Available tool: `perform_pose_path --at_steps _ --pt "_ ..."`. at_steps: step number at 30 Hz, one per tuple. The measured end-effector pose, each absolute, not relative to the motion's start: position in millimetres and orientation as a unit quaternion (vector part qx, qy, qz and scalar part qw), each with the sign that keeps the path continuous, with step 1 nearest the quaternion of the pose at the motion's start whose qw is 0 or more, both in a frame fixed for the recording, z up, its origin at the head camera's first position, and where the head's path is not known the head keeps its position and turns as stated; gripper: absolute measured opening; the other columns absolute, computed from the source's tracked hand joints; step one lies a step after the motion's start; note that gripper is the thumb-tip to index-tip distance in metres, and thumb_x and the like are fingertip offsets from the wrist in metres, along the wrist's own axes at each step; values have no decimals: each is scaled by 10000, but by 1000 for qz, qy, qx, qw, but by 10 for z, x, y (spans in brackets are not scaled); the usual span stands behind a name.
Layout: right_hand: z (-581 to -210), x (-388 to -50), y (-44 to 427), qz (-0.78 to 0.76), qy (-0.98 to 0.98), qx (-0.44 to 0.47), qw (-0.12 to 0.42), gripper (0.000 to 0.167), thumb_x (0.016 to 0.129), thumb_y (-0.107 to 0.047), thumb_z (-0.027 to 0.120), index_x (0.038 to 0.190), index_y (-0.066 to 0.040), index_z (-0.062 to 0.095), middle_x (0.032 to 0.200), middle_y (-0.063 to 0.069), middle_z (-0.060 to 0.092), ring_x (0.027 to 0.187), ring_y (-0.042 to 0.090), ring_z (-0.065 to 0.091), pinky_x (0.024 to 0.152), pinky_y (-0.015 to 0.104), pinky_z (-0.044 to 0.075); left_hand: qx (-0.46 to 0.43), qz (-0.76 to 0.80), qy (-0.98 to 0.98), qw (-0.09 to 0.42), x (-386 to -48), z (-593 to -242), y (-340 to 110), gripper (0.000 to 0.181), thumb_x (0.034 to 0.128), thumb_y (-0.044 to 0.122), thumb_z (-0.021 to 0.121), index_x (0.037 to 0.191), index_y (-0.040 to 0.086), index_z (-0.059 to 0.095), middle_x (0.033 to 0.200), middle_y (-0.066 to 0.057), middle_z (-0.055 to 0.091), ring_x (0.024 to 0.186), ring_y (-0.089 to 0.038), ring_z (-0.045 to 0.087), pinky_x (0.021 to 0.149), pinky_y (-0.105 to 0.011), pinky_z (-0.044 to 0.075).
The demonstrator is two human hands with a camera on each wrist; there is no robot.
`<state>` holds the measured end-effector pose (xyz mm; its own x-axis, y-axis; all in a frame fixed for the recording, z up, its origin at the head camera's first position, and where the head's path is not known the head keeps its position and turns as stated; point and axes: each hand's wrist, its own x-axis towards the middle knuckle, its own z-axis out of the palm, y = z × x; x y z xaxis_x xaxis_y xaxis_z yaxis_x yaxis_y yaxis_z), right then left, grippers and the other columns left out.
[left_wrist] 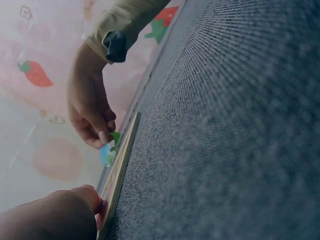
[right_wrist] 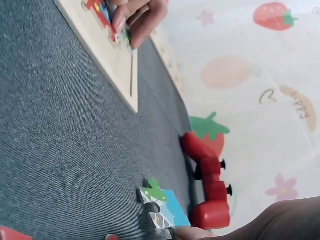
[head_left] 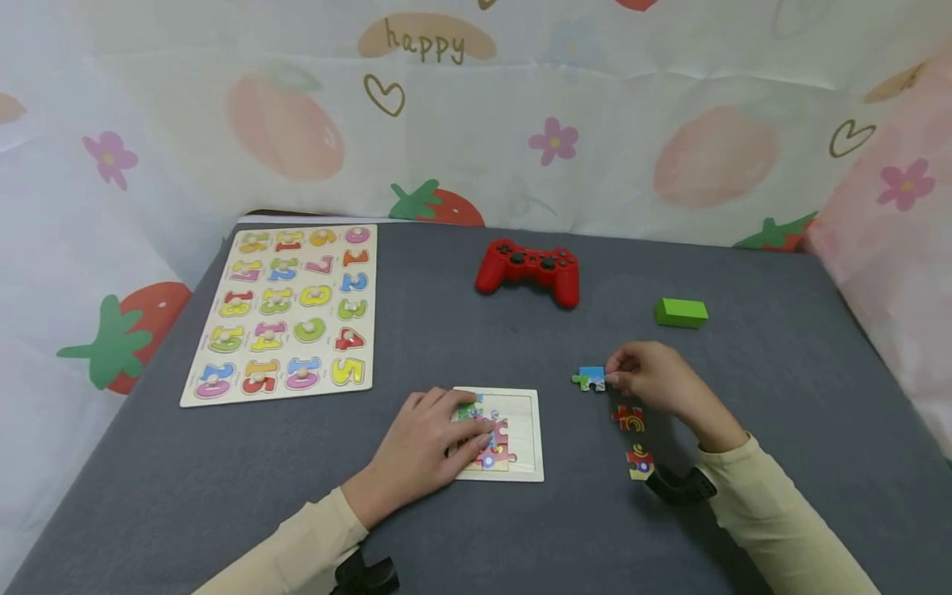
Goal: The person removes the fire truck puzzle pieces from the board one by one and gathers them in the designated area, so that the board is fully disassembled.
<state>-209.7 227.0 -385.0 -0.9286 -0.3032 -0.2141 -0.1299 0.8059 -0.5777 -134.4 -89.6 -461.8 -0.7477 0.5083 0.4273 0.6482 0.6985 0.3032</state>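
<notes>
My left hand (head_left: 424, 442) rests on the left part of a small puzzle board (head_left: 526, 434), its fingertips over joined colourful pieces (head_left: 500, 446) that it partly covers. To the right of the board, my right hand (head_left: 658, 380) pinches a blue, green and white puzzle piece (head_left: 592, 378) at its right edge. That piece (right_wrist: 172, 206) appears low in the right wrist view, a fingertip at its edge. Below the right hand lie two red and yellow pieces, an upper one (head_left: 630, 418) and a lower one (head_left: 640, 463) beside the wrist strap.
A wooden number board (head_left: 297, 310) lies at the back left of the grey table (head_left: 446, 330). At the back stands a red game controller (head_left: 530, 271), with a green block (head_left: 681, 313) to its right. A printed curtain (head_left: 610, 99) hangs behind the table.
</notes>
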Motion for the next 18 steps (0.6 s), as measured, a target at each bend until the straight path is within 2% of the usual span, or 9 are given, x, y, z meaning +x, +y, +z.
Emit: perform_pose_path --at_steps 5,18 --pt "-3892 -2140 2249 -280 940 -111 162 81 926 -94 616 913 -19 642 795 78 637 668 170 580 589 305 451 -317 -223 -909 155 -1341 -4629 -889 205 919 408 609 1031 310 751 1183 -9 622 1039 -169 553 873 -424 422" --pt "-3944 -2147 2206 -250 949 -127 144 92 917 -103 630 885 -26 669 795 64 633 675 155 521 612 299 418 -319 -221 -908 158 -1347 -4627 -896 218 924 400 607 1070 310 742 1182 -19 623 1059 -175 556 875 -422 423"
